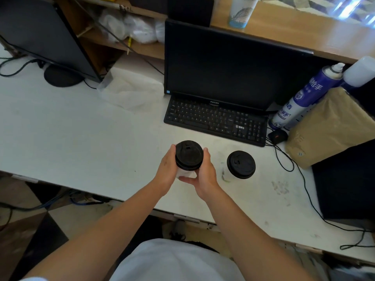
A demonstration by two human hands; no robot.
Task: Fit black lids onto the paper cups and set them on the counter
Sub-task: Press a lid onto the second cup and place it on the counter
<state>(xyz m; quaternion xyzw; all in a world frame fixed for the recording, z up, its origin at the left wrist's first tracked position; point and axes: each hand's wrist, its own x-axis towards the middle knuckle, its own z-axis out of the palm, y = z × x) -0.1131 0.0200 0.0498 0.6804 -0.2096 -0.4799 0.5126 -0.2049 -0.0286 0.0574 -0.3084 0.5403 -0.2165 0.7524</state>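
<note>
Two paper cups show on the white surface (81,126), each already wearing one black lid. The held cup (185,173) sits between both hands, its lid (189,154) seated on the rim, only a small patch of white wall visible below it. The left hand (167,171) wraps the cup's left side, and the right hand (205,171) cups the right side, with fingers (187,180) curling under the near wall; both hands are closed around this one cup. Whether its base touches the surface cannot be told.

One second cup (225,171) stands free just to the right of the hands, its own lid (241,164) on top, touched by neither hand.

Behind the cups lie one black keyboard (215,120) and one dark monitor (223,65) above it; a second monitor (40,31) stands at the far left. One black mouse (277,136) rests right of the keyboard, beside one blue-and-white spray can (304,98) leaning against one brown paper bag (332,126). One crumpled clear plastic sheet (132,92) lies left of the keyboard.
</note>
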